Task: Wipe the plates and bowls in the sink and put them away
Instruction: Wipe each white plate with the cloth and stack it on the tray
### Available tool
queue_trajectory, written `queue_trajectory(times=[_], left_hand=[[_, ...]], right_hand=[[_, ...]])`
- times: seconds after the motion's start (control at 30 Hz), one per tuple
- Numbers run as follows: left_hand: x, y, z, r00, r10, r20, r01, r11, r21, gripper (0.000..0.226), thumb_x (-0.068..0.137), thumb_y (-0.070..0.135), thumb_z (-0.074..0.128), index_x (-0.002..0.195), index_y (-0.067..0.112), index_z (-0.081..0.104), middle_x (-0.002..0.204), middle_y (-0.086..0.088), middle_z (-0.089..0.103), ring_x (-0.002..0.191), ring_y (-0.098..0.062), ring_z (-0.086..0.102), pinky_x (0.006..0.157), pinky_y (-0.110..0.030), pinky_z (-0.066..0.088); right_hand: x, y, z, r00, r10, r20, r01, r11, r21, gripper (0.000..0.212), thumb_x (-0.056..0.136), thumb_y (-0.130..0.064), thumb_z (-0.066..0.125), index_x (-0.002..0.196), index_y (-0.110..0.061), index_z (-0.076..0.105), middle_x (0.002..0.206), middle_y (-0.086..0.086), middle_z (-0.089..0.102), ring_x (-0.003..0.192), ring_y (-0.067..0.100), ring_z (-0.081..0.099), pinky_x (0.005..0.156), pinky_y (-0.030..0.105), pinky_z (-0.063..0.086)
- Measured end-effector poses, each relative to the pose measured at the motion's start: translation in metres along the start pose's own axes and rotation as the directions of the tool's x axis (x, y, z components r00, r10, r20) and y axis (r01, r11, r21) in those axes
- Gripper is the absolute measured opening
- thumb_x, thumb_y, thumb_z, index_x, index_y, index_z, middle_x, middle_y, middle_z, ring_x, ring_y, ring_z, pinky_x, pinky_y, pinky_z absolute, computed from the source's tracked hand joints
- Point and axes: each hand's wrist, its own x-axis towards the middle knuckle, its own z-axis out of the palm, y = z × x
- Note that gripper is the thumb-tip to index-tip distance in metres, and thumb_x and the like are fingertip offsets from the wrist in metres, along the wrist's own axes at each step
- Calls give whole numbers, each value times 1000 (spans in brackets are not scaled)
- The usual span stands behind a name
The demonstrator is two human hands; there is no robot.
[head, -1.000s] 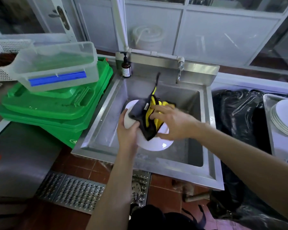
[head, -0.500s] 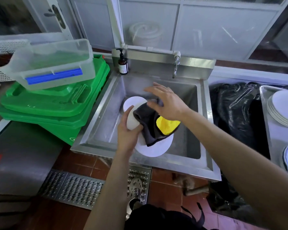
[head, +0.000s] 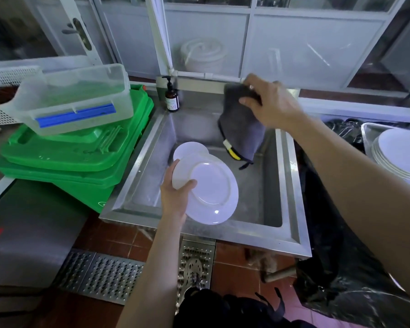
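In the head view, the left hand (head: 175,197) is curled round the near edge of a white plate (head: 211,190), which is held tilted over the steel sink (head: 291,192). A second white plate (head: 187,149) is seen in the basin just behind it. A grey cloth (head: 242,129) is pinched at its top by the right hand (head: 270,102) and hangs over the back of the basin. More white plates (head: 400,152) are stacked in a tray at right. Green crates (head: 76,157) are stacked at left.

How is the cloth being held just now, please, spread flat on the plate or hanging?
Hanging. The right hand pinches the cloth by its top edge above the sink, clear of the plate.
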Motion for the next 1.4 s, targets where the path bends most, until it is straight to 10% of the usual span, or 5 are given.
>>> queue_trajectory(times=[0.33,0.57,0.8,1.0,1.4], left_hand=[[3,15,4,999,49,-5,-49,998,-28,74,83,1,78,142,44,67,132,6,76,118,-22,73,101,-52,62],[9,20,4,990,101,93,-101,995,-7,79,80,-12,80,141,36,67,135,1,76,127,-24,71,111,-58,55],[4,28,10,975,154,158,-174,978,117,79,78,5,87,141,48,66,142,15,70,134,-17,64,112,-55,54],[7,29,9,987,110,120,-116,992,46,72,80,7,86,144,31,64,125,-3,79,116,-30,76,102,-64,59],[27,31,-10,972,-35,-233,-28,965,-262,75,84,2,82,144,44,65,143,-1,70,126,-27,71,96,-43,65]], right_hand=[[-77,-28,105,956,-220,194,201,973,109,29,105,-59,52,97,-32,60,103,-4,60,94,25,61,86,47,54],[-106,-37,163,973,63,220,-83,993,82,82,102,-72,23,171,-31,9,180,6,-2,166,26,-6,131,50,1],[-57,-21,139,842,503,195,-536,740,407,53,97,-79,40,109,-34,66,105,-1,74,109,32,66,92,42,52],[-54,-27,150,991,-47,128,23,983,183,58,104,-70,36,157,-47,41,140,2,54,130,31,52,111,47,43],[-157,-78,208,994,100,48,-111,929,354,54,112,-57,36,164,-45,35,180,7,-6,165,27,-14,133,54,6]])
